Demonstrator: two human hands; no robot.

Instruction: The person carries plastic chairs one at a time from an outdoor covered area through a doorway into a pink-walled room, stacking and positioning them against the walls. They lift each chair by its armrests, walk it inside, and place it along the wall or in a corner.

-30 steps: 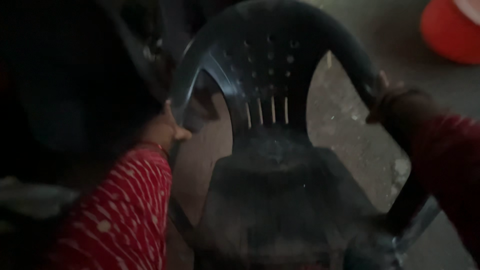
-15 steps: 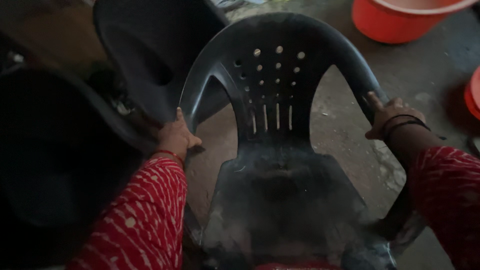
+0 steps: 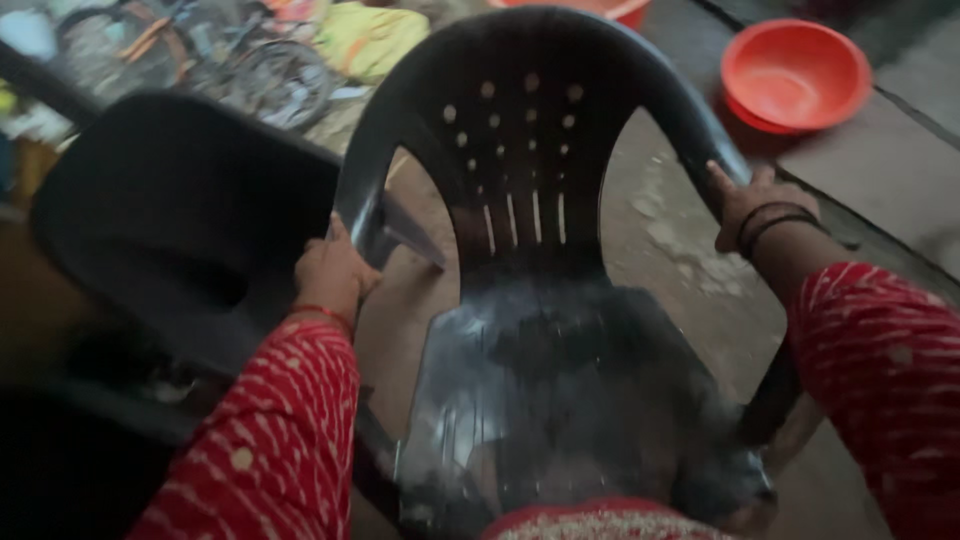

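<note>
Gripping dark plastic chair (image 3: pixel 540 330) (both arms): left hand (image 3: pixel 335 270), right hand (image 3: pixel 750 205).

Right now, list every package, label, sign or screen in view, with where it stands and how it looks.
None in view.
The left hand and the right hand grip the arms of a dark plastic chair.
A round red basin sits on the floor at upper right; it bears no label.

Two arms in long red sleeves patterned with small pale dashes and dots. The left hand (image 3: pixel 335 272) wears a thin red bangle; the right hand (image 3: pixel 752 205) wears dark bangles at the wrist.
</note>
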